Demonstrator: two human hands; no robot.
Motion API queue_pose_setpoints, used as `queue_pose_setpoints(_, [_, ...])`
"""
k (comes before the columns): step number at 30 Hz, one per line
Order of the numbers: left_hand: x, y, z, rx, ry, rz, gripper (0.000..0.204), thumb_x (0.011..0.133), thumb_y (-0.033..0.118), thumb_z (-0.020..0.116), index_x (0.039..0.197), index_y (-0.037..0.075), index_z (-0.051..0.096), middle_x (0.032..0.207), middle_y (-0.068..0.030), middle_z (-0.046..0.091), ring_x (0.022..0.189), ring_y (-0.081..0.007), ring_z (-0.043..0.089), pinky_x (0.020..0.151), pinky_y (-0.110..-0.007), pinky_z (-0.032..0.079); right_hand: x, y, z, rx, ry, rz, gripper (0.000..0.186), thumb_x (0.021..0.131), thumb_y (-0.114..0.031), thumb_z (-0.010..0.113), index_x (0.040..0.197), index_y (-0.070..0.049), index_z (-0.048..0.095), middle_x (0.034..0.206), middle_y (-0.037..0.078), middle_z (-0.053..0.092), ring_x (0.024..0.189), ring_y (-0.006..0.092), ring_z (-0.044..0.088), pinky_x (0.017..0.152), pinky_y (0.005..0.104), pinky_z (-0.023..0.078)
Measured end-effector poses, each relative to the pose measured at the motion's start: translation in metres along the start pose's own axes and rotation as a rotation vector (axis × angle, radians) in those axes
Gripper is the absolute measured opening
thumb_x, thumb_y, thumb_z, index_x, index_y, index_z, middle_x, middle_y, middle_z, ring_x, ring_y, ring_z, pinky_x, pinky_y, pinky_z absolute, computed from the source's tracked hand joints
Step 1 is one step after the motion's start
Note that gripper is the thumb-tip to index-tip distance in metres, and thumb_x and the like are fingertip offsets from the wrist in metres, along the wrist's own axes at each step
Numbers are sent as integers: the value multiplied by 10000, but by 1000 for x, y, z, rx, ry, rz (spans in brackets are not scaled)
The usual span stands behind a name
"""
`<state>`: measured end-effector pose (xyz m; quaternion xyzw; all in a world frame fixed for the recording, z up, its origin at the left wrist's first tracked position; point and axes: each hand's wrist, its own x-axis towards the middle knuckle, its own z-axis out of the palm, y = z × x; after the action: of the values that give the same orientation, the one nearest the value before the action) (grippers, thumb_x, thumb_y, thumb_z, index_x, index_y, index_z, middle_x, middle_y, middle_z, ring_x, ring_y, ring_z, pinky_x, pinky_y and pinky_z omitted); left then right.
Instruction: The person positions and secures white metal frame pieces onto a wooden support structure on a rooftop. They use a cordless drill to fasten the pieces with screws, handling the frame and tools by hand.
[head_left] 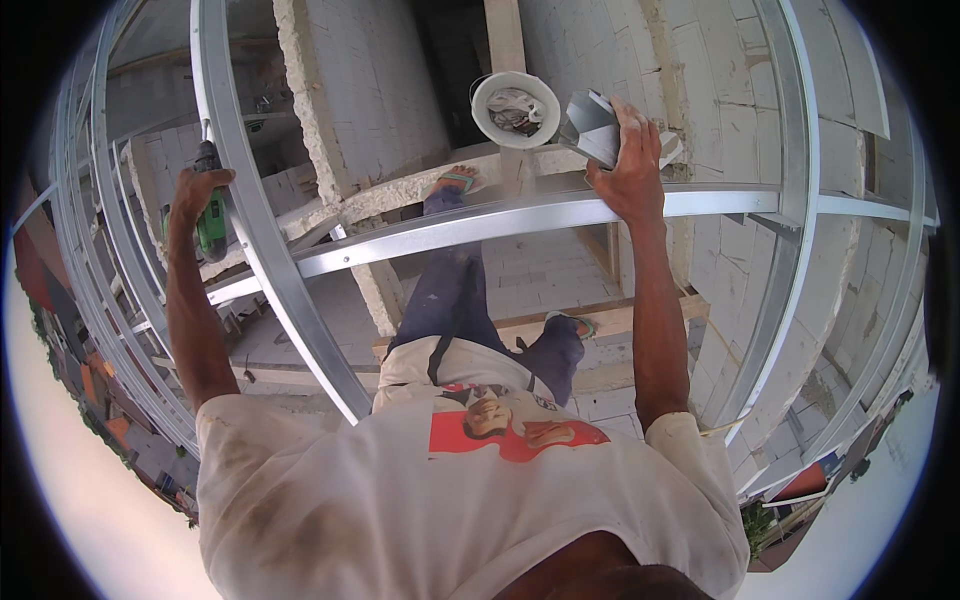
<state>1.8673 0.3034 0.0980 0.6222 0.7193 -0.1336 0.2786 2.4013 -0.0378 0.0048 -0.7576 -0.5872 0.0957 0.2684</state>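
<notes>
My left hand (196, 192) is closed around a green and black cordless drill (212, 228), held upright at the left side with its dark chuck end pointing away from me. The drill is right beside a long light-steel channel (240, 170). In my right hand (634, 168) is a short offcut of shiny steel channel (592, 128), gripped at its right side between thumb and fingers. That hand is just beyond a steel crossbar (480, 218), with the wrist over it. The crossbar runs between the left channel and another steel member (795, 200) on the right.
A white bucket (552, 112) with scraps inside stands on a plank ahead. One sandalled foot (456, 180) rests on a rough wall top, the other (575, 323) on a wooden beam (640, 317). Block walls (370, 110) drop away below, around a dark gap. More steel framing (100, 200) stands left.
</notes>
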Motion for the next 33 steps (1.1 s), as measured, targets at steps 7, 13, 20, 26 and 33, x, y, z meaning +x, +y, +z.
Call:
queue_pose_setpoints(7, [15, -4, 0, 54, -13, -51, 378, 726, 333, 807, 847, -18, 737, 778, -112, 702, 681, -229, 662, 679, -401, 511, 8, -2, 3, 7, -87, 52, 1005, 650, 20, 857, 1541, -103, 410, 1491, 157, 515, 1384, 410, 471, 1159, 512, 418])
queue_pose_setpoints(13, [-4, 19, -1, -1, 9, -134, 413, 729, 314, 819, 940, -30, 728, 780, -121, 716, 704, -243, 681, 717, -404, 534, 11, 1, 3, -47, -198, 53, 942, 701, -9, 839, 1534, -60, 402, 1495, 177, 506, 1383, 434, 467, 1159, 532, 401])
queue_pose_setpoints(20, [-4, 19, 1, -30, 15, -169, 414, 736, 266, 823, 989, -50, 735, 828, -173, 752, 753, -285, 731, 777, -425, 557, 20, -5, 3, -75, -337, 120, 948, 710, -18, 829, 1544, -41, 380, 1500, 206, 490, 1372, 475, 453, 1151, 554, 410])
queue_pose_setpoints(26, [-2, 24, -5, -55, 16, -196, 428, 738, 268, 826, 989, -65, 733, 866, -199, 766, 806, -328, 756, 797, -439, 567, 25, -9, 5, -111, -334, 112, 992, 686, 26, 810, 1563, -24, 348, 1497, 215, 477, 1374, 483, 443, 1143, 558, 413])
queue_pose_setpoints(33, [1, 17, -5, -128, -7, -110, 447, 750, 255, 817, 1059, -57, 731, 938, -229, 775, 911, -381, 763, 891, -454, 564, 31, -9, 4, -156, -283, 177, 1016, 661, 50, 818, 1557, -28, 346, 1501, 223, 467, 1391, 474, 434, 1172, 562, 359])
